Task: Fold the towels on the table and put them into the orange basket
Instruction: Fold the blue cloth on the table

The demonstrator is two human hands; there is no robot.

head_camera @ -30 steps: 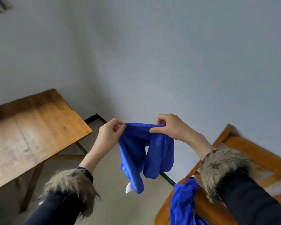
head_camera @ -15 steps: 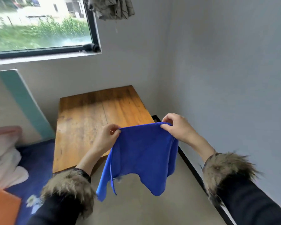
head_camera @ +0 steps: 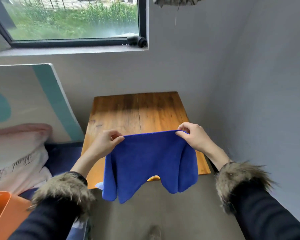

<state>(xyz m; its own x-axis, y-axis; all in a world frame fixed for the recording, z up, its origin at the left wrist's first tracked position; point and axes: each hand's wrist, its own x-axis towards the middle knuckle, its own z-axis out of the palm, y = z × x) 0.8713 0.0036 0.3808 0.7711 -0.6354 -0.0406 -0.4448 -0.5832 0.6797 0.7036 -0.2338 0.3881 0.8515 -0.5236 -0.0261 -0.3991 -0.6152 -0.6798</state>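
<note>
A blue towel [head_camera: 149, 160] hangs in the air in front of me, stretched flat along its top edge. My left hand [head_camera: 106, 141] pinches its top left corner and my right hand [head_camera: 192, 135] pinches its top right corner. The towel's lower edge droops in folds above the floor, in front of the near edge of the wooden table [head_camera: 137, 110]. The orange basket [head_camera: 2, 212] shows at the bottom left, only partly in view.
The table stands in the room's corner against grey walls, under a window [head_camera: 73, 19]. To the left lie a bed with a dark blue sheet [head_camera: 64, 156], pink and white pillows [head_camera: 16, 153] and a white-teal board [head_camera: 42, 94]. Concrete floor [head_camera: 154, 213] lies below.
My view has swung left from a chair toward the table and window. The towel, bunched between my hands a second ago, is now spread wide and held over the table's near edge.
</note>
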